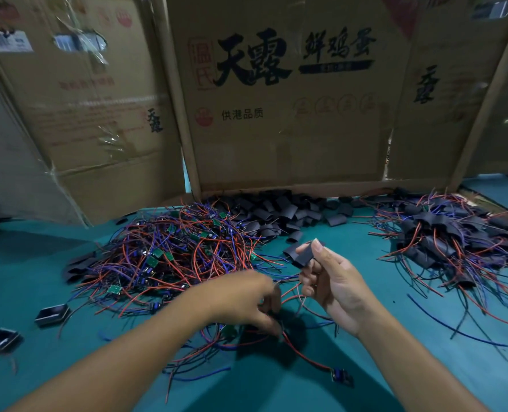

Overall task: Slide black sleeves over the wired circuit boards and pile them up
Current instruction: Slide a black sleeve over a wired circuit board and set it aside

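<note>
The right hand (333, 281) pinches a flattened black sleeve (303, 254) in its fingers above mid-bench (366, 376). The blurred left hand (247, 298) grips red wires (294, 343). Bare boards (163, 257) are heaped toward the left edge, sleeved ones (449, 236) by the right edge.

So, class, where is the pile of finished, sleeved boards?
The finished pile lies at the right of the head view on the green table, beyond the right hand, right of the loose sleeves.
</note>
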`<state>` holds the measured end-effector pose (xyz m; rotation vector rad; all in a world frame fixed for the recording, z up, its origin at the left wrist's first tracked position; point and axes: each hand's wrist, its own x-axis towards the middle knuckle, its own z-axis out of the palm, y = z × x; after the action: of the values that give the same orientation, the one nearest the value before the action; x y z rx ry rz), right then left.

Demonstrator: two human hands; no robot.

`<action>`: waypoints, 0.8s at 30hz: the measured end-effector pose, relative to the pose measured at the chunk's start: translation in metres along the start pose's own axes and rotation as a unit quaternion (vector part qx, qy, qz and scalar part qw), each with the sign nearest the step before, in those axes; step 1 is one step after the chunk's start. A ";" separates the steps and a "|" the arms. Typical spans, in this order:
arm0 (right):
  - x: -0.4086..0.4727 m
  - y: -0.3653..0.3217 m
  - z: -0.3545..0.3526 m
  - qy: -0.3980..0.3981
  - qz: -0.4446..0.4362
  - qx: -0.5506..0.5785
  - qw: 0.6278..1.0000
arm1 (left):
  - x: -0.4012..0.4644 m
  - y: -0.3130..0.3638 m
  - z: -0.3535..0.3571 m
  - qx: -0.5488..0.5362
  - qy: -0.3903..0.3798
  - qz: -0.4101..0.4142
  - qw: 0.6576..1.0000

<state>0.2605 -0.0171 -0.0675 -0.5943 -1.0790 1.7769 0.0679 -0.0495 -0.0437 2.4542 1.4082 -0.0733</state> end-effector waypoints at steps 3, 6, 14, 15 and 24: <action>0.000 0.000 -0.001 0.005 -0.001 0.001 1.000 | 0.004 0.004 0.016 -0.003 0.030 0.007 1.000; 0.002 -0.002 -0.002 0.011 -0.002 0.012 1.000 | 0.001 0.005 0.008 -0.170 0.080 -0.037 0.981; 0.006 -0.008 -0.007 0.049 -0.006 0.067 0.996 | 0.001 0.025 -0.012 -0.567 0.119 -0.141 0.803; 0.006 -0.010 -0.008 0.053 -0.007 0.071 0.996 | 0.002 0.027 -0.012 -0.577 0.118 -0.145 0.795; 0.004 -0.014 -0.006 0.064 -0.014 0.083 0.994 | 0.013 0.005 -0.007 -0.352 0.161 -0.179 0.904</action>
<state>0.2697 -0.0093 -0.0582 -0.5797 -0.8389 1.7597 0.0783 -0.0386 -0.0383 1.6409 1.6310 0.6717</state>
